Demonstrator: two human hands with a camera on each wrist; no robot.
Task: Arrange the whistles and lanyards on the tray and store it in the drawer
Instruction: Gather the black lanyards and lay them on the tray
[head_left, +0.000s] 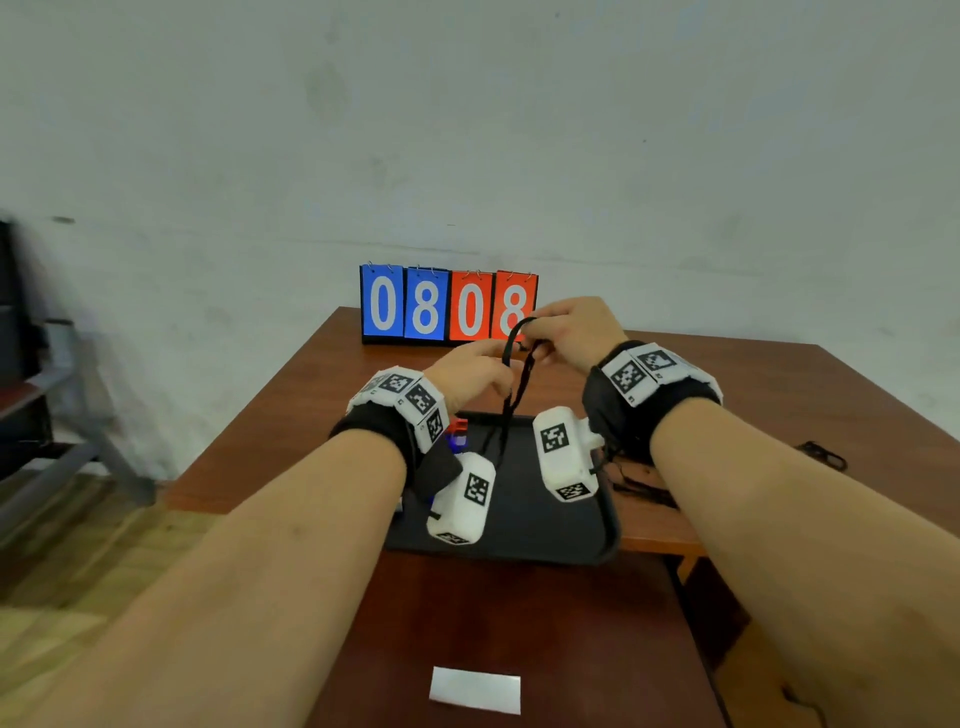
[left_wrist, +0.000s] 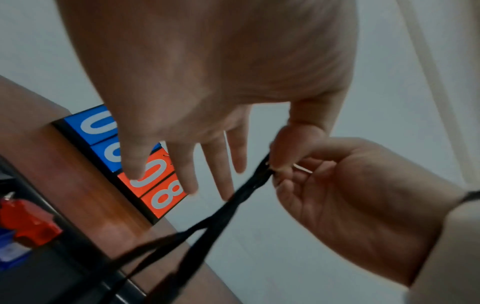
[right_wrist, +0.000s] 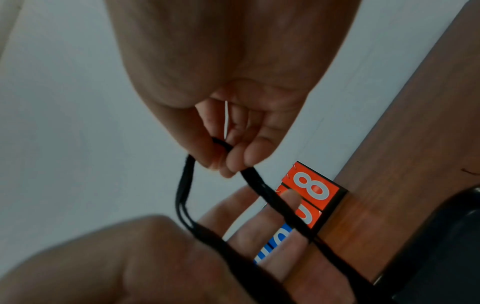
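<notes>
Both hands are raised over the black tray (head_left: 550, 525) and share one black lanyard (head_left: 511, 395). My right hand (head_left: 566, 330) pinches its top loop between thumb and fingertips (right_wrist: 233, 162). My left hand (head_left: 475, 371) holds the strands lower down, thumb against nearly straight fingers (right_wrist: 259, 236). From the hands the lanyard (left_wrist: 226, 209) hangs in several strands down to the tray. A red whistle (head_left: 458, 427) and a blue whistle (head_left: 458, 441) lie at the tray's far left, partly hidden by my left wrist.
The tray sits on a brown wooden table (head_left: 311, 415). More black lanyards (head_left: 641, 483) lie to the right of the tray, and another (head_left: 823, 453) further right. A blue and red scoreboard (head_left: 449, 304) stands at the back. A white label (head_left: 475, 690) lies near me.
</notes>
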